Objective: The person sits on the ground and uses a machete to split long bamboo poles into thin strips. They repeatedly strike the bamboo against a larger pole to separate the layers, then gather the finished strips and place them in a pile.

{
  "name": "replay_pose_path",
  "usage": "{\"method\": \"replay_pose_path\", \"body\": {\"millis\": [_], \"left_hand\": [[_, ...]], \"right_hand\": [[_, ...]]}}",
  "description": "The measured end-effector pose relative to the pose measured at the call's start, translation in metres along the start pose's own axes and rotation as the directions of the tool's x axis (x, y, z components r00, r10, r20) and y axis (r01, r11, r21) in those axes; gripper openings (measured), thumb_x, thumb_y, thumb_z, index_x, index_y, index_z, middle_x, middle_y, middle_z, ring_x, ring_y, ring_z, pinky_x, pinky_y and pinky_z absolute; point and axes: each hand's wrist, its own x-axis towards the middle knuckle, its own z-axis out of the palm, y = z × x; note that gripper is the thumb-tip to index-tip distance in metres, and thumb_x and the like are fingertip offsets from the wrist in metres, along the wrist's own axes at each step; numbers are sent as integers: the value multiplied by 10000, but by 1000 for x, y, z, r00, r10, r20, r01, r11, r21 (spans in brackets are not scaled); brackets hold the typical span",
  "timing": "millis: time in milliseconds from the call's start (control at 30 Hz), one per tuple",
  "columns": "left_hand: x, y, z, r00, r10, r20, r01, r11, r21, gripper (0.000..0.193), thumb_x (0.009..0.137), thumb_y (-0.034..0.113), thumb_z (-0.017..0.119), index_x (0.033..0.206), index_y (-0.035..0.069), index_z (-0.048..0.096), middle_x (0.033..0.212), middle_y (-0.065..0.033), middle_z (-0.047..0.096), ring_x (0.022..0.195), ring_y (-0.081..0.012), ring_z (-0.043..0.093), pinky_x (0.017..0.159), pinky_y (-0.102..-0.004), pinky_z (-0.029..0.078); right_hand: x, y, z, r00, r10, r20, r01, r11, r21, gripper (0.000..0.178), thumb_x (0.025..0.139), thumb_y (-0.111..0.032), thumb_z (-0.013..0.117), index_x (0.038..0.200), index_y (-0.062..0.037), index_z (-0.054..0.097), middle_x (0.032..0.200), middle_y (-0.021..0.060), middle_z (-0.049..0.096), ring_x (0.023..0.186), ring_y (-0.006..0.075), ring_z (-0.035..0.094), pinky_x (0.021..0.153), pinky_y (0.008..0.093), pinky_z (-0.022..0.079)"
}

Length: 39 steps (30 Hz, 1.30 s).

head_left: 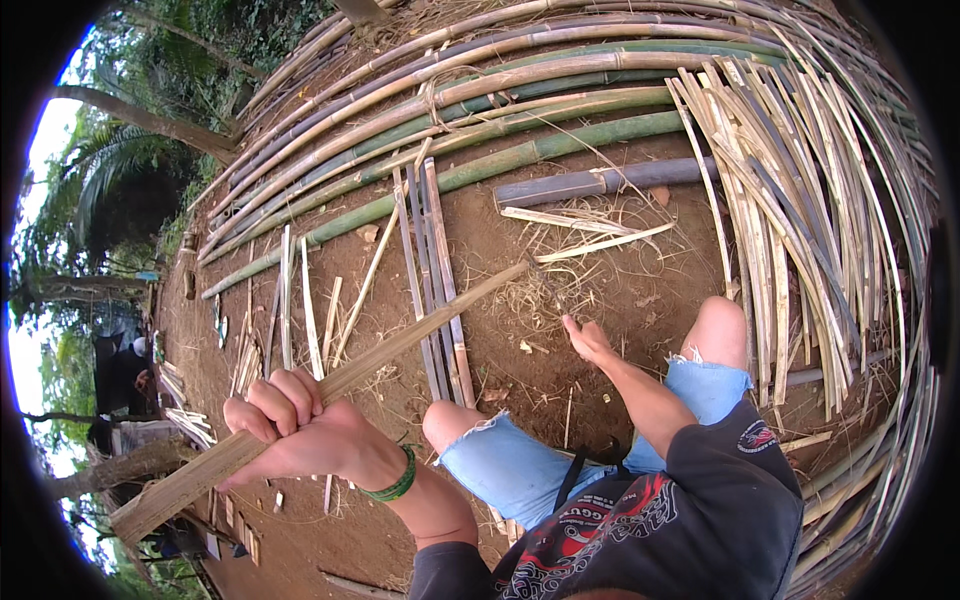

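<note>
My left hand (pixel 290 420), with a green band at its wrist, is closed around a long split bamboo strip (pixel 420 330). The strip slants from the lower left up toward the middle. Lower and to the right, my right hand (pixel 588 340) is closed on the handle of what looks like a knife (pixel 550 285). Its thin dark blade meets the strip's far end. Beyond that point a pale, freshly cut length (pixel 610 243) stretches to the right; whether it is joined to the strip is hard to see. Curled shavings (pixel 530 295) lie on the soil below.
A short grey bamboo log (pixel 600 182) lies ahead. Several long bamboo poles (pixel 500 150) are stacked behind it. A heap of split strips (pixel 775 220) lies to the right. Dark strips (pixel 430 280) rest on the ground near my left knee. Another person (pixel 130 370) is at far left.
</note>
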Motion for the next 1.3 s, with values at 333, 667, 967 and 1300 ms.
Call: {"method": "replay_pose_path", "body": {"millis": [333,667,967,1300], "left_hand": [[27,-15,-17,986,-22,165,49,986,-161,667,843,810,369,740,153,314,494,55,232,424,-52,181,377,-212,124],[62,-33,-32,476,176,862,502,751,-430,608,862,732,507,712,164,348,420,61,350,308,-32,302,334,-180,188],[57,-27,-45,528,128,839,483,768,-421,607,837,737,535,799,156,365,423,67,343,314,-28,265,339,-202,163],[59,-26,1,986,-126,-106,103,975,-197,553,900,694,450,844,145,433,517,71,300,444,-72,215,402,-214,186]], "right_hand": [[-16,-13,-10,997,-71,17,72,994,-85,831,930,-704,402,647,57,577,659,210,627,700,342,670,732,472,491],[-76,-58,-23,714,-686,143,677,728,111,762,931,-693,419,785,5,688,603,144,597,606,297,624,606,451,466],[-45,-45,-12,936,-337,103,345,936,-67,821,936,-680,411,908,93,685,792,261,678,812,399,676,760,495,497],[-31,-48,-25,989,-27,143,33,999,-42,855,914,-723,409,752,90,621,741,238,657,742,368,676,734,495,510]]}}
